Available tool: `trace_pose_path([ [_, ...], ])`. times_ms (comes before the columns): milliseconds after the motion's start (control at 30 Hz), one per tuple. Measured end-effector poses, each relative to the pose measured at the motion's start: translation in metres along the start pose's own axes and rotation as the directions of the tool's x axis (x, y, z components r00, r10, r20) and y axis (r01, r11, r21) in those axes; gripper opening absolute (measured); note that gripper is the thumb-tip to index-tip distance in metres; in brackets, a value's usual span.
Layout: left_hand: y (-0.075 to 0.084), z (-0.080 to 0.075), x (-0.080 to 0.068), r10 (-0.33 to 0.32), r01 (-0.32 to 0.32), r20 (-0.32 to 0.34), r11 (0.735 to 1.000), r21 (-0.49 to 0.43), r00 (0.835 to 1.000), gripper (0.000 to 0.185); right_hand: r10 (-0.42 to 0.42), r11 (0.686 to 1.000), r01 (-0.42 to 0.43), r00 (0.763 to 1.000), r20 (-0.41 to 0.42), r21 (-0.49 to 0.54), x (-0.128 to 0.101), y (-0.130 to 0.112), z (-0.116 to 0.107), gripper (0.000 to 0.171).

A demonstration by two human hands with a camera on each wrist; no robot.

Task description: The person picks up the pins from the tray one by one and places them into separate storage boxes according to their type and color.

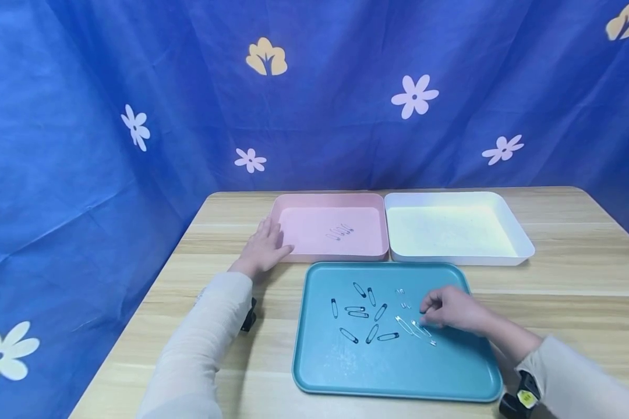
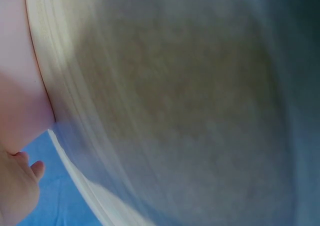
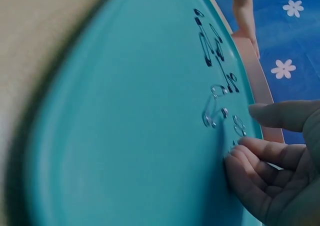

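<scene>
My right hand (image 1: 453,311) is over the right part of a teal tray (image 1: 398,378), its fingers bent and close to silver safety pins (image 1: 404,325). In the right wrist view the thumb stands apart from the fingers (image 3: 250,173), and no pin shows between them. Several black-headed safety pins (image 1: 357,314) lie spread over the tray's middle. At the left rim of a pink tray (image 1: 335,257), my left hand (image 1: 262,247) rests with its fingers extended. Several small safety pins (image 1: 340,231) lie in a row inside that pink tray. The left wrist view shows only part of the hand.
A white tray (image 1: 453,260) stands right of the pink one, both behind the teal tray. All stand on a wood-grain table (image 1: 566,285). A blue cloth (image 1: 325,105) with flower prints hangs behind the table and along its left side.
</scene>
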State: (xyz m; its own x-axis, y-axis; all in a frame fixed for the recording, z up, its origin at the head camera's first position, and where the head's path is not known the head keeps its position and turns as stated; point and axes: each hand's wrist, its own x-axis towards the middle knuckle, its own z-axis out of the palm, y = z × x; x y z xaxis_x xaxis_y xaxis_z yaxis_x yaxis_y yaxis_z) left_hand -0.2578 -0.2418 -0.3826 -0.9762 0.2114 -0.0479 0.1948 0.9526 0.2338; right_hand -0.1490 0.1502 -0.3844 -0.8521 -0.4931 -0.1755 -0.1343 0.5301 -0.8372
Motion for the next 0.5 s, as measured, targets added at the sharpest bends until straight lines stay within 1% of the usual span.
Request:
trace_pose_path([
  [233,0.002,-0.002,-0.001,-0.017,0.017,0.004,1.000,-0.010,1.000,0.078,-0.015,0.988,0.006,0.998,-0.062,-0.153,-0.001,0.000,0.011,0.011],
  [400,0.003,-0.003,-0.002,-0.008,0.008,-0.006,1.000,-0.009,1.000,0.077,-0.015,0.971,-0.009,0.995,-0.099,-0.237,-0.001,-0.001,0.016,0.013],
  [500,0.004,-0.002,-0.001,-0.003,0.002,-0.015,1.000,-0.016,1.000,0.077,-0.013,0.964,-0.017,0.994,-0.112,-0.265,-0.001,-0.002,0.017,0.015],
])
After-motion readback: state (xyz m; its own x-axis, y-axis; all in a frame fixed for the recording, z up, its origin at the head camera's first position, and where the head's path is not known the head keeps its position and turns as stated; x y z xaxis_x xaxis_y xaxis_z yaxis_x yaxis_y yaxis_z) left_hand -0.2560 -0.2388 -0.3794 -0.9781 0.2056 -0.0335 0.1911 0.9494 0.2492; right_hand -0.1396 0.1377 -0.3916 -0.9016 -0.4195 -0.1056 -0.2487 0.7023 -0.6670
